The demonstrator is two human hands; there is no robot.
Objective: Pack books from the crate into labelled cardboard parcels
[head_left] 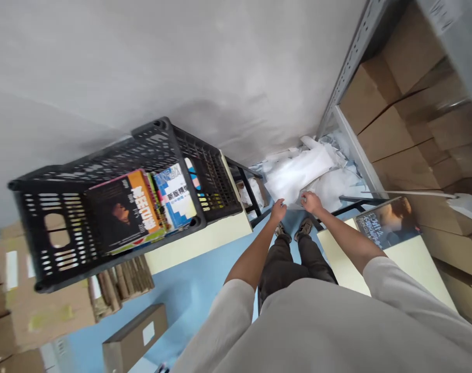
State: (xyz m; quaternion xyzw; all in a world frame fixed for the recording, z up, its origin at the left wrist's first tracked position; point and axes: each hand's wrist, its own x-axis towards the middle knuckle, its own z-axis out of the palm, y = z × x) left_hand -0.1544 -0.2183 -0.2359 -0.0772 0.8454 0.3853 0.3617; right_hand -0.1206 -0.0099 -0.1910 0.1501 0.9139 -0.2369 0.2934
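Both arms reach forward over the gap between two pale tabletops. My left hand (278,211) is closed, its fingers pinched at the near edge of a thin white sheet (296,173), which could be paper or plastic film. A little to the right, my right hand (311,202) is curled closed at the same near edge. The sheet spreads away from both hands over a heap of crumpled white material (333,189) by the wall. Where the fingers meet the sheet, detail is small and blurred.
A black plastic crate (185,178) with several books stands on the left tabletop (205,238). A dark-covered book (387,223) lies on the right tabletop (424,269). Cardboard boxes (399,140) fill the metal rack at right. A brown carton (137,331) sits on the blue floor.
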